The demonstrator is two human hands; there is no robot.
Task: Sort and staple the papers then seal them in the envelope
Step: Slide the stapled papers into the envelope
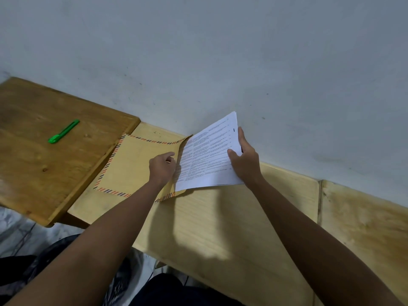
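Observation:
A tan envelope [134, 166] with a red-and-black striped border lies flat on the pale wooden desk [220, 228], its mouth facing right. My left hand [162, 167] pinches the envelope's open edge. My right hand [245, 160] grips the right side of a white stack of printed papers [207, 157], thumb on top. The stack is tilted, with its left edge at the envelope's mouth. I cannot tell how far the papers reach inside.
A green stapler-like tool [64, 131] lies on a darker wooden desk [44, 173] at the left. A grey wall [220, 62] runs right behind the desks. Another pale desk top [364, 228] adjoins at the right. Dark clothing shows at the bottom.

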